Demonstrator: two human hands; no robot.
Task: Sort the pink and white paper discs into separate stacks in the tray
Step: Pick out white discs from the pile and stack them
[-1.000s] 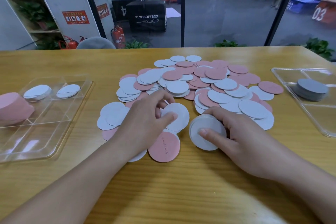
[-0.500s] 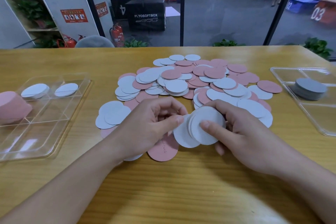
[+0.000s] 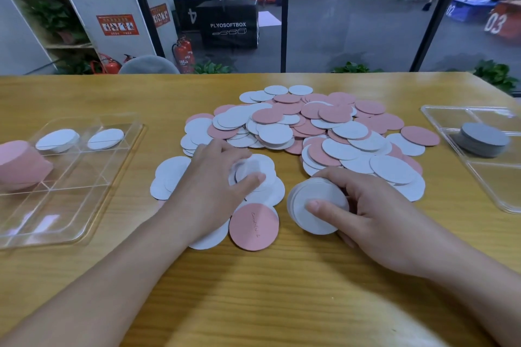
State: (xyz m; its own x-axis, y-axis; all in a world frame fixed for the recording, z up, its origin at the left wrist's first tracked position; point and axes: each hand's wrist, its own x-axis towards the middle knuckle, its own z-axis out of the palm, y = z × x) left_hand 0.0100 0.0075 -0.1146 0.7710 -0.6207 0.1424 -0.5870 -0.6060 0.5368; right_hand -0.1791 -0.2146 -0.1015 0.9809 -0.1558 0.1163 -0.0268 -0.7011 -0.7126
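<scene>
1. We see a loose heap of pink and white discs (image 3: 310, 127) spread over the middle of the wooden table (image 3: 282, 290), the two colours overlapping in no order. A lone pink disc (image 3: 253, 227) with faint writing lies nearest us, between the two hands and partly over a white one.
2. A clear tray (image 3: 70, 205) with dividers sits at the left. Its far compartments hold two low white stacks (image 3: 57, 140), and a pink stack (image 3: 19, 163) stands at its left edge. A second clear tray (image 3: 501, 200) at the right holds a grey stack (image 3: 483, 139).
3. Our right hand (image 3: 375, 220) grips a small stack of white discs (image 3: 317, 208): the thumb presses on the top face and the fingers curl round the far rim. This stack sits just off the near edge of the heap.
4. Our left hand (image 3: 214, 186) rests on a cluster of white discs (image 3: 262, 177) beside the heap, thumb laid across the top one. That disc is blurred, so we cannot tell whether the fingers pinch it or only press it.
5. Beyond the table, glass panels look onto a gym floor with a black box (image 3: 229, 24) marked PLYOSOFTBOX, red fire extinguishers (image 3: 183, 55), and green plants (image 3: 353, 67) along the window.
</scene>
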